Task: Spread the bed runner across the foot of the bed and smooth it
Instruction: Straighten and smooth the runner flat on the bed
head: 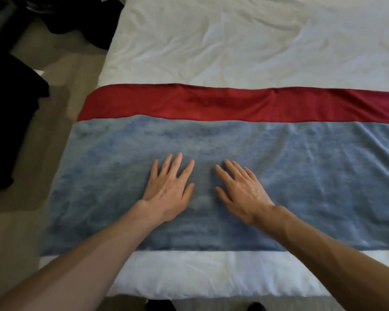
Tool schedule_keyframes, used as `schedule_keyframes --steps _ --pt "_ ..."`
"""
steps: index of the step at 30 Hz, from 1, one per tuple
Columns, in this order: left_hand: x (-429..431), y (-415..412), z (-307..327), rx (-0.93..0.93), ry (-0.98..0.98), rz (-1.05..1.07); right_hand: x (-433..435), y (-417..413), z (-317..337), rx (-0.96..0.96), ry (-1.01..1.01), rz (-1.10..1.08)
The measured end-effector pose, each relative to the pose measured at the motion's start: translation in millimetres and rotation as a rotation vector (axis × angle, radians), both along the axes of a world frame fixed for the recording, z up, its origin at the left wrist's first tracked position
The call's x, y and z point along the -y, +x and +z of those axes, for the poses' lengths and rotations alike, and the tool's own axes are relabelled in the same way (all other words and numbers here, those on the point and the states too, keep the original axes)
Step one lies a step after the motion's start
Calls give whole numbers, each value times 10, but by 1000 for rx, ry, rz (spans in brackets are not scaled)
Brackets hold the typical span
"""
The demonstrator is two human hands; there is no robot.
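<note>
Head view: one bed [234, 41] seen from its foot, two bare forearms reaching in.
Runner: one bed runner [312, 187], blue, plush and napped, a broad rectangle lying flat across the foot of the bed and running out of view at the right; soft creases on its right half.
Trim: one red strip [211, 104], smooth and shiny, a narrow band touching the runner's far edge; whether it is sewn on I cannot tell.
Bedding: one white cover [189, 272], rumpled beyond the strip, puffy along the foot edge.
Hands: two, side by side on the runner's middle; left hand [169, 189] flat, palm down, fingers straight and spread; right hand [240, 191] flat too, fingers closer together; neither holds anything.
Floor: beige floor [54, 131] left of the bed, with two dark heaps [9, 131], too dim to tell apart.
</note>
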State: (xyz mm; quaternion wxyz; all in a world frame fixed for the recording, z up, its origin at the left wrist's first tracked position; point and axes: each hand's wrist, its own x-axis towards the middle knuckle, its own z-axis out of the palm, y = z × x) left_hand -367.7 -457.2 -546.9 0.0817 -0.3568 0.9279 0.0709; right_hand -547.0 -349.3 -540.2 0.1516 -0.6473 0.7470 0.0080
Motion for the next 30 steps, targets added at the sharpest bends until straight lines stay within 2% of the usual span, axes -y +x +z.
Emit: schedule_keyframes --steps 6,11,19,25,30 --pt "628 178 147 -27 27 -43 537 1 105 -60 -2 -95" --pt "1015 -71 90 -56 4 -21 935 -184 133 -92 22 -1" --pt "1593 -638 -36 -86 -50 -17 1537 -703 187 -2 -247 -154" --pt "1947 -982 -41 -94 -36 6 1983 -1142 143 -7 -222 -124" --pt "2242 -1170 -69 -120 -39 39 2374 -1332 47 -14 -228 -195"
